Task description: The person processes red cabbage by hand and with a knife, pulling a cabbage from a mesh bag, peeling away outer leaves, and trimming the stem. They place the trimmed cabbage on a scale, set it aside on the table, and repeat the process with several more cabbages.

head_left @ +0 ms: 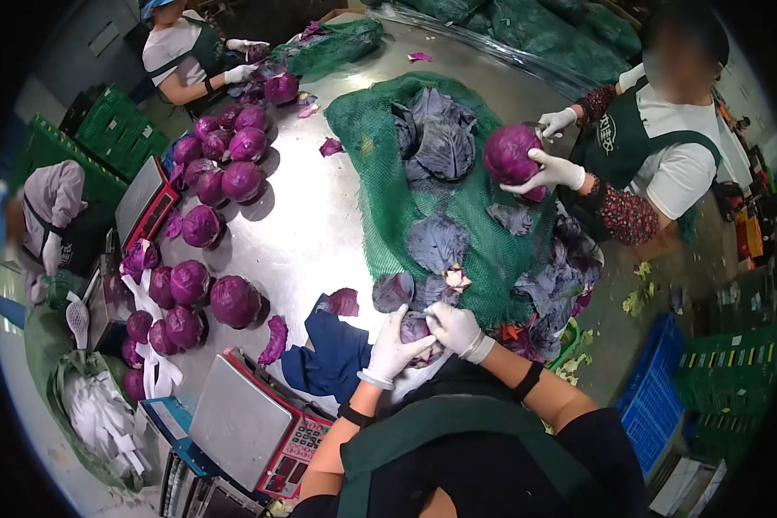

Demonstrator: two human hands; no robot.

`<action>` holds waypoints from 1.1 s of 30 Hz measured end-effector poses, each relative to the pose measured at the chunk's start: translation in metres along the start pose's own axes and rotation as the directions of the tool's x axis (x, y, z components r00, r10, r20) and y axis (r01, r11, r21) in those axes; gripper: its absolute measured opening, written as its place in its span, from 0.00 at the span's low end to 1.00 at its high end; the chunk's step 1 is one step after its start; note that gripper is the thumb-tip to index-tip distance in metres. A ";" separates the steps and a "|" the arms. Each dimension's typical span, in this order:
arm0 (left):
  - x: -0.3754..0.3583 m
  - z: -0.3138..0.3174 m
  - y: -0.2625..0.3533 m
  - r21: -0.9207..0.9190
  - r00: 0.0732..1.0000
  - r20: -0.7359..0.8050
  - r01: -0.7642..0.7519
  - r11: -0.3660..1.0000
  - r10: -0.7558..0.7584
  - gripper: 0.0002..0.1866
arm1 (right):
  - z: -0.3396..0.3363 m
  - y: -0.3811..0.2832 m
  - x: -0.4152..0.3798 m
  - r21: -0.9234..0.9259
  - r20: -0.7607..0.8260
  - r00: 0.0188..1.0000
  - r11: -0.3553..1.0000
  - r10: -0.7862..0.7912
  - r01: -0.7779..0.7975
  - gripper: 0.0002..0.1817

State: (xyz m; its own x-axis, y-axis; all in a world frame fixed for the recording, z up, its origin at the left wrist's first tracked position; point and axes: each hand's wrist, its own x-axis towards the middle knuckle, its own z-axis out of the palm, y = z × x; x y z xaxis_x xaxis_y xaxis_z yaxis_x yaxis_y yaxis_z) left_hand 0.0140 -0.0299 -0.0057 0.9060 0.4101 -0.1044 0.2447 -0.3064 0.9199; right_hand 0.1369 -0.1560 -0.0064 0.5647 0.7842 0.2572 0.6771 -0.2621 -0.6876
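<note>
A small, pale purple cabbage (415, 328) sits between the wearer's two white-gloved hands, low over the near edge of the metal table (306, 211), close to the body. The left hand (390, 350) is partly closed, its fingers curved round the near side of the cabbage with the thumb up along it. The right hand (457, 331) has its fingers bent in at the opposite upper side; whether they pinch a leaf or only press there, I cannot tell. Just beyond lie a loose dark leaf (393, 292) and the green net (363, 173), with a blue cloth (324, 354) beside the left hand. The cabbage should feel firm and fairly heavy for its size, stiff at the core, while its outer leaves likely bend, then snap or tear. Its smooth, rounded skin may slip under gloves, so the surest hold is a cupped palm low round the body, with the other hand's fingertips at a leaf's thick base rather than its thin edge.
</note>
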 end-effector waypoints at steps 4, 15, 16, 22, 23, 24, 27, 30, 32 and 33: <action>0.017 -0.007 0.002 0.025 0.995 0.073 0.067 0.997 -0.069 0.36 | 0.005 0.020 0.019 0.009 -0.008 0.987 0.988 0.157 -0.157 0.08; -0.046 -0.022 -0.003 0.326 0.977 -0.103 -0.142 0.935 0.184 0.36 | -0.071 0.085 0.013 -0.292 -0.216 0.939 0.900 0.268 -0.324 0.09; -0.037 -0.025 0.019 0.404 0.976 0.092 -0.220 0.888 0.200 0.43 | -0.082 0.074 0.018 -0.271 -0.254 0.935 0.910 0.248 -0.315 0.10; -0.007 0.007 0.019 0.339 0.933 0.159 -0.359 0.870 0.323 0.36 | -0.093 0.030 0.005 0.184 -0.123 0.925 0.925 0.359 -0.334 0.09; -0.008 0.008 0.014 0.307 0.965 0.075 -0.263 0.915 0.252 0.36 | -0.095 0.017 -0.003 0.280 -0.021 0.897 0.864 0.442 -0.420 0.09; -0.007 0.004 0.009 0.203 0.979 0.027 -0.205 0.958 0.204 0.39 | -0.096 0.005 -0.011 0.320 0.059 0.858 0.804 0.511 -0.501 0.11; -0.007 0.011 0.005 0.067 0.994 -0.102 0.043 0.997 -0.036 0.42 | -0.062 -0.005 -0.045 0.447 0.197 0.814 0.689 0.546 -0.571 0.23; 0.001 0.019 0.004 0.222 0.997 -0.071 0.031 0.974 -0.016 0.41 | -0.027 -0.006 -0.056 0.082 0.055 0.960 0.957 0.275 -0.279 0.35; 0.004 0.019 0.021 0.230 0.995 -0.039 0.095 0.969 -0.088 0.40 | -0.022 -0.009 -0.047 -0.057 -0.072 0.976 0.976 0.208 -0.212 0.34; 0.004 0.019 0.027 0.241 0.986 -0.014 0.167 0.956 -0.169 0.40 | -0.019 -0.004 -0.047 -0.059 -0.052 0.963 0.961 0.266 -0.268 0.32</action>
State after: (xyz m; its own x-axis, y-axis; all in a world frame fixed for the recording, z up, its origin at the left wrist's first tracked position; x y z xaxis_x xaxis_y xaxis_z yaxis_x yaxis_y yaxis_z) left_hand 0.0310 -0.0527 0.0117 0.8467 0.4680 -0.2530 0.4687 -0.4312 0.7709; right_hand 0.1167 -0.2025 -0.0034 0.7478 0.6563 0.1000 0.5274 -0.4959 -0.6899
